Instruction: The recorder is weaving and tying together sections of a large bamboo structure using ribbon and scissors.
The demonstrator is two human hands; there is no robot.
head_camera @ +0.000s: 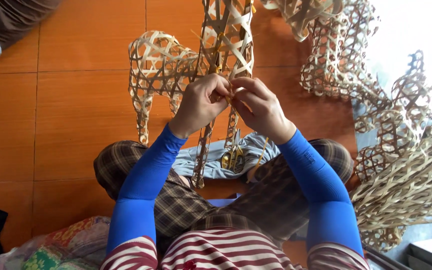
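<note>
- Starting at the far left, you have a dark bundle of cloth (6, 22) in the top corner of the orange tiled floor (76, 110), and a flowered fabric heap (61, 245) by your left knee.
- Next comes the woven bamboo frame (158, 67), an open lattice of pale strips shaped like an animal with legs pointing down; it stands on the tiles just beyond your knees.
- Your left hand (200, 105) is curled, thumb and fingers pressed together on a thin strip at the lattice, right where a tall woven column (226, 35) rises from the frame.
- Your right hand (260, 107) meets it fingertip to fingertip, pinching the same spot; both hands touch at the middle of the work.
- Below your hands, yellow-handled scissors (232, 157) lie on a grey cloth (216, 162) spread over your lap, with a loose strip (261, 155) hanging just beside them.
- Both your forearms wear blue sleeves (146, 185) over checked trousers.
- To the right, a pile of woven lattice pieces (401, 165) leans together, near your right knee, reaching up to the top edge.
</note>
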